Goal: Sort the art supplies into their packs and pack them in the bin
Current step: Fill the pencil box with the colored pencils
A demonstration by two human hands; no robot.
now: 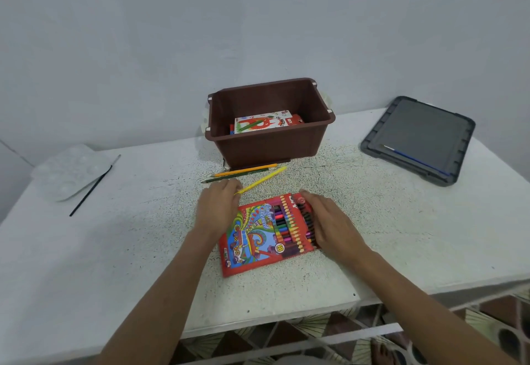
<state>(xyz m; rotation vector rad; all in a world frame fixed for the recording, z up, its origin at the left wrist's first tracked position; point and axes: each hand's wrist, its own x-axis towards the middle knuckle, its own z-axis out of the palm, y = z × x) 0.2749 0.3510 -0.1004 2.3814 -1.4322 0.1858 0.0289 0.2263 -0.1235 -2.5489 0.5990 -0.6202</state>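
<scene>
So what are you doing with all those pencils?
A person is tidying up. The left hand pinches a yellow pencil, and the right hand rests on the red pack on the table. More loose pencils lie by the bin, which already holds a white pack.

White table (114,250): bin (269,146), pencil pack (252,238), lid (418,135).

Brown bin (266,146), red swirl-patterned pencil pack (258,235), yellow pencil (262,180), grey lid (418,139).
</scene>
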